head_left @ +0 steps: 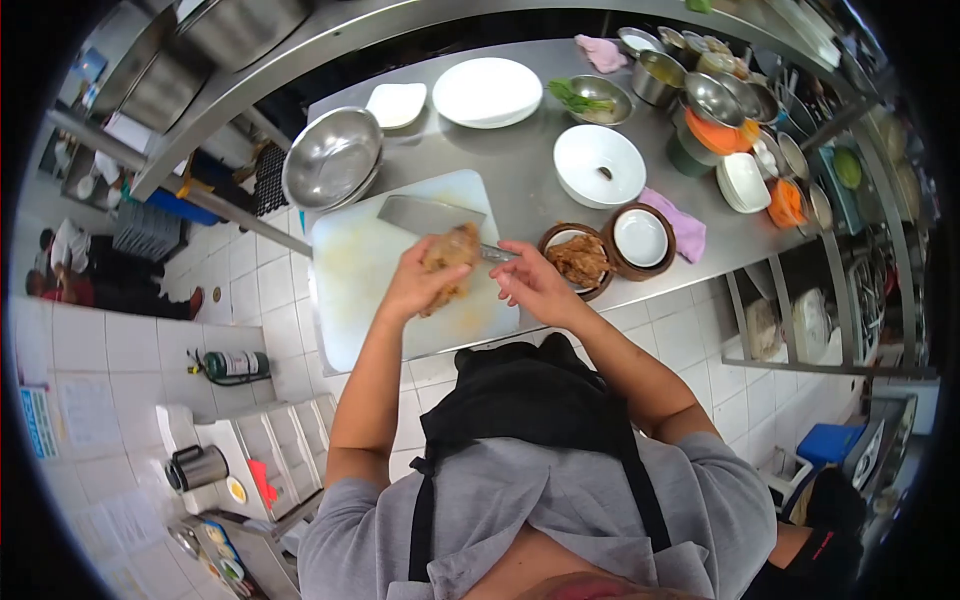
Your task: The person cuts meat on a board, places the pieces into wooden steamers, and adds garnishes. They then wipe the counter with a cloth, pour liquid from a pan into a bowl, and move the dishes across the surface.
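A piece of browned meat (452, 262) is in my left hand (418, 283), held above the white cutting board (350, 290). My right hand (528, 281) is beside it, fingers apart and curved, near the handle of a cleaver. The cleaver (425, 213) lies on the board with its wide blade toward the back left. Just right of my right hand, a brown-rimmed bowl holds more browned meat (580, 260). Next to that stands a second brown pot with a white inside (640, 238).
Steel bowls (332, 160) stand behind the board at the left. White plates (487, 92), a large white bowl (600, 166) and a bowl of greens (590, 100) are farther back. A pink cloth (677, 225) lies at the right. Other people (75, 250) are at the far left.
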The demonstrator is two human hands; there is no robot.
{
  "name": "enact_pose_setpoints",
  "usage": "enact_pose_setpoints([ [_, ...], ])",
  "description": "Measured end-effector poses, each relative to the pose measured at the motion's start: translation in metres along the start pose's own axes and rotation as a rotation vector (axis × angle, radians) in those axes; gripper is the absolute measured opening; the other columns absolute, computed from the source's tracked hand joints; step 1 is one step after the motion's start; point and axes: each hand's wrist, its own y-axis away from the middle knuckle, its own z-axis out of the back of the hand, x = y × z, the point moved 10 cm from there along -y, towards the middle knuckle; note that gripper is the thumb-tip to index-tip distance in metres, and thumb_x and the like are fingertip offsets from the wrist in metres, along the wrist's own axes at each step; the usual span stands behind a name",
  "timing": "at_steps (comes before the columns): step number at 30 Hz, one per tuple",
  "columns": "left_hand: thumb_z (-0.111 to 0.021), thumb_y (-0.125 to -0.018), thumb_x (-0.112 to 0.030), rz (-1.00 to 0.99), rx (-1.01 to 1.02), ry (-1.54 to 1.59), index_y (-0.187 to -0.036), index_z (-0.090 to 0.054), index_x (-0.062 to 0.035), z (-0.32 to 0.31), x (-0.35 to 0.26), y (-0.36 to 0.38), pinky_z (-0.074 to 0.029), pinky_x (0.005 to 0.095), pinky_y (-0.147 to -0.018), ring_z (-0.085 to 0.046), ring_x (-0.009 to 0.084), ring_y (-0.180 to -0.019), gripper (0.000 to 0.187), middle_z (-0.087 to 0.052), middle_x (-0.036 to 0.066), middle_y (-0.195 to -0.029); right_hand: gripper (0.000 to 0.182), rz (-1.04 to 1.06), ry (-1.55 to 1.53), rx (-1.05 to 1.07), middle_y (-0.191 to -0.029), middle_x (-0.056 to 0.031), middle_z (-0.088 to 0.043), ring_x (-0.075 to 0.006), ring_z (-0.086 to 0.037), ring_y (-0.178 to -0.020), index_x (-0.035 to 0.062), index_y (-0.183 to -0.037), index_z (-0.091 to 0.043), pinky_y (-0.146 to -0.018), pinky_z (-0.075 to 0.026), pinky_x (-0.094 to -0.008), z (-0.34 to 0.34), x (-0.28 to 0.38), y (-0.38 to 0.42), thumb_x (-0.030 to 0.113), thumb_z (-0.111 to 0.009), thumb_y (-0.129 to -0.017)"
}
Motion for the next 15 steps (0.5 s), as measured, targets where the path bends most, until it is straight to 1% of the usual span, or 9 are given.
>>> enact_pose_setpoints([
  [2, -0.091, -0.076, -0.022, 0.005, 0.282, -0.283, -0.12, -0.064, 0.0004, -0.057, 0.001, -0.006, -0.056, 0.0327, -0.08, -0.068, 0.016, -0.09, 0.056, -0.072, 0.009, -0.099, 0.059, -0.092, -0.145, -0.043, -0.111, -0.0125, -0.063, -0.0134, -0.063, -0.082, 0.0059, -0.149, -0.037, -0.069, -0.054, -0.0284, 0.014, 0.0, 0.002, 0.026, -0.066, -0.102],
  [3, -0.091, -0.076, -0.022, 0.001, 0.297, -0.285, -0.12, -0.064, 0.0004, -0.072, -0.002, -0.01, -0.056, 0.0327, -0.08, -0.068, 0.016, -0.09, 0.056, -0.072, 0.009, -0.099, 0.055, -0.098, -0.141, -0.091, -0.099, -0.0118, -0.066, -0.0131, -0.063, -0.074, 0.0013, -0.143, -0.044, -0.062, -0.054, -0.0281, 0.025, 0.01, 0.007, 0.03, -0.068, -0.101],
  [4, -0.092, -0.073, -0.027, -0.036, 0.375, -0.407, -0.116, -0.065, 0.0007, -0.092, -0.006, -0.012, -0.056, 0.034, -0.08, -0.069, 0.0191, -0.089, 0.058, -0.073, 0.011, -0.099, 0.055, -0.092, -0.141, -0.103, -0.099, -0.0118, -0.066, -0.0131, -0.063, -0.074, 0.0013, -0.143, -0.044, -0.062, -0.054, -0.0281, 0.034, 0.011, 0.009, 0.03, -0.068, -0.101],
  [6, -0.094, -0.071, -0.033, -0.079, 0.463, -0.536, -0.113, -0.066, 0.001, -0.123, -0.014, -0.018, -0.056, 0.0353, -0.08, -0.071, 0.0223, -0.088, 0.06, -0.073, 0.014, -0.099, 0.052, -0.195, 0.026, -0.097, -0.09, -0.0104, -0.068, -0.013, -0.064, -0.068, -0.0026, -0.132, -0.053, -0.056, -0.052, -0.0277, 0.051, 0.0, 0.018, 0.033, -0.071, -0.098],
  [7, -0.094, -0.068, -0.039, -0.062, 0.53, -0.631, -0.112, -0.065, 0.0009, -0.137, -0.011, -0.019, -0.056, 0.0372, -0.081, -0.071, 0.0267, -0.089, 0.066, -0.073, 0.017, -0.099, 0.036, -0.167, 0.031, -0.129, -0.09, -0.0083, -0.069, -0.0126, -0.066, -0.068, -0.0015, -0.118, -0.062, -0.053, -0.054, -0.0254, 0.06, 0.003, 0.025, 0.029, -0.07, -0.099],
  [8, -0.094, -0.066, -0.044, -0.045, 0.594, -0.727, -0.112, -0.064, 0.0008, -0.15, -0.008, -0.021, -0.055, 0.0391, -0.083, -0.071, 0.0312, -0.09, 0.071, -0.072, 0.02, -0.1, 0.036, -0.163, 0.026, -0.138, -0.09, -0.0083, -0.069, -0.0126, -0.066, -0.068, -0.0015, -0.118, -0.062, -0.053, -0.054, -0.0254, 0.068, 0.003, 0.031, 0.029, -0.07, -0.099],
  [12, -0.096, -0.065, -0.044, -0.118, 0.679, -0.889, -0.121, -0.058, -0.0019, -0.198, -0.014, -0.029, -0.054, 0.0377, -0.085, -0.07, 0.0283, -0.094, 0.079, -0.071, 0.017, -0.102, 0.043, -0.224, -0.098, -0.22, -0.095, -0.0102, -0.071, -0.0136, -0.069, -0.071, -0.0008, -0.123, -0.062, -0.054, -0.058, -0.0282, 0.098, -0.003, 0.059, 0.032, -0.071, -0.097],
  [14, -0.096, -0.063, -0.049, -0.154, 0.77, -0.932, -0.13, -0.048, -0.0027, -0.225, -0.016, -0.027, -0.054, 0.04, -0.086, -0.069, 0.0325, -0.095, 0.095, -0.069, 0.018, -0.102, 0.045, -0.343, -0.238, -0.193, -0.096, -0.0089, -0.071, -0.0147, -0.069, -0.071, 0.0023, -0.125, -0.062, -0.053, -0.058, -0.0291, 0.103, -0.012, 0.075, 0.038, -0.068, -0.099],
  [15, -0.096, -0.063, -0.049, -0.158, 0.782, -0.94, -0.13, -0.048, -0.0027, -0.234, -0.013, -0.03, -0.054, 0.04, -0.086, -0.069, 0.0325, -0.095, 0.095, -0.069, 0.018, -0.102, 0.045, -0.336, -0.247, -0.203, -0.096, -0.0089, -0.071, -0.0147, -0.069, -0.071, 0.0023, -0.125, -0.062, -0.053, -0.058, -0.0291, 0.111, -0.014, 0.082, 0.038, -0.068, -0.099],
])
